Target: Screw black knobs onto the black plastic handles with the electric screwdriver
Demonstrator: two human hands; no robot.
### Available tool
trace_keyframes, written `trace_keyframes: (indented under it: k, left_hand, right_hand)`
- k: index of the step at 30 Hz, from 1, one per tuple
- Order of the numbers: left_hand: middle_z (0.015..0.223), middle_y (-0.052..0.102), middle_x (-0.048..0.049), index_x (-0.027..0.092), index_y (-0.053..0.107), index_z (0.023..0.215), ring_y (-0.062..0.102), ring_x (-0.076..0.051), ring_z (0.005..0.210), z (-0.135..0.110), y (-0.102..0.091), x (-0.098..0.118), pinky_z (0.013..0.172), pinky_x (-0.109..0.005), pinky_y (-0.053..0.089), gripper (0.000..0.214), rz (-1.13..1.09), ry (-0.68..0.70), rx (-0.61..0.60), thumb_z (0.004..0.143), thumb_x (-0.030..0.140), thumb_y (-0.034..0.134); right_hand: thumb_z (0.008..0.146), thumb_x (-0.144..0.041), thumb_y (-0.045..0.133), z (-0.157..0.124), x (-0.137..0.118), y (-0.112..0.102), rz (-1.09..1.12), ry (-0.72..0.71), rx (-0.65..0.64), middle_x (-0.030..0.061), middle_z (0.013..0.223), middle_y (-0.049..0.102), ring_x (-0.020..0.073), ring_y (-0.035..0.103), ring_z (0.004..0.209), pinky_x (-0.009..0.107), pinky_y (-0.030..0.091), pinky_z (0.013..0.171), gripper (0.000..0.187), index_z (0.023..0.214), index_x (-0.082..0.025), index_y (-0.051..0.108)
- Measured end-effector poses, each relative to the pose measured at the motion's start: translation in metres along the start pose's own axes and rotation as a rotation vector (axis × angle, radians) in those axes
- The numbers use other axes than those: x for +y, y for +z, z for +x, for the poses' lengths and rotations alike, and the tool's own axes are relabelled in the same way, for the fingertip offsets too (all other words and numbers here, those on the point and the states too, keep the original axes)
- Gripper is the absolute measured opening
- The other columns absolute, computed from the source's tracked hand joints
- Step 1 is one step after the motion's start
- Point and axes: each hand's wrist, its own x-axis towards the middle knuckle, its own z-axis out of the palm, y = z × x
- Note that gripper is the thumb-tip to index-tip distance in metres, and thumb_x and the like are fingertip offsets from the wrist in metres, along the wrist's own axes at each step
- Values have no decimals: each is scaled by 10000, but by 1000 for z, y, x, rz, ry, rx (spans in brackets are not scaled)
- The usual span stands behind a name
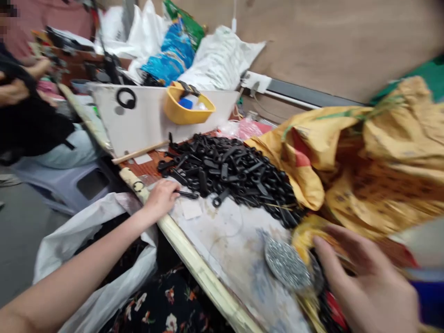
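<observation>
A large heap of black plastic parts (pixel 229 175) lies on a scuffed white work board (pixel 229 240) with a pale wooden edge (pixel 194 259). My left hand (pixel 161 199) rests at the heap's near-left side, its fingers closed over a single black plastic part (pixel 187 194). My right hand (pixel 364 280), blurred, is at the lower right with its fingers apart, beside a yellow woven sack (pixel 367 162). Just left of that hand lies a round metal-mesh disc (pixel 286 263). The sack covers the heap's right side.
A white panel (pixel 145 115) stands behind the heap, holding a yellow tub (pixel 185 106) with small items. White and blue bags (pixel 194 60) are piled behind it. A seated person (pixel 24 97) works at the left. A white plastic bag (pixel 97 249) hangs below the board's edge.
</observation>
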Motion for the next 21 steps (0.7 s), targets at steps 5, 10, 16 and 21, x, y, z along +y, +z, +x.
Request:
trace_keyframes:
  k: [5, 10, 16, 21]
  left_hand:
    - [916, 720, -27, 220, 697, 893, 664, -226, 856, -16, -24, 53, 823, -333, 528, 197, -280, 201, -88, 868, 355, 556]
    - [708, 707, 3, 252, 734, 737, 643, -187, 655, -32, -25, 127, 609, -248, 524, 135, -675, 215, -483, 772, 373, 685]
    - [895, 754, -80, 200, 755, 1052, 704, -248, 857, -66, 16, 169, 731, -332, 604, 372, -1137, -137, -505, 758, 427, 737]
    - [795, 745, -68, 176, 774, 889, 701, -232, 781, -88, 34, 189, 697, -323, 607, 336, -1177, -276, -561, 775, 484, 708]
  right_hand:
    - [905, -306, 648, -63, -44, 5, 177, -123, -183, 87, 1047, 738, 235, 705, 961, 380, 593, 859, 203, 1082, -216, 690]
    - [937, -184, 593, -99, -68, 16, 288, -86, -388, 47, 1048, 728, 203, 682, 986, 334, 575, 881, 267, 1187, -247, 660]
    - [934, -276, 606, -132, -54, 17, 437, 346, -89, 29, 859, 730, 160, 696, 667, 240, 575, 588, 153, 1059, -201, 654]
    - [941, -172, 579, -153, -59, 20, 190, 89, 26, 68, 1013, 738, 197, 714, 907, 300, 591, 801, 243, 1172, -224, 631]
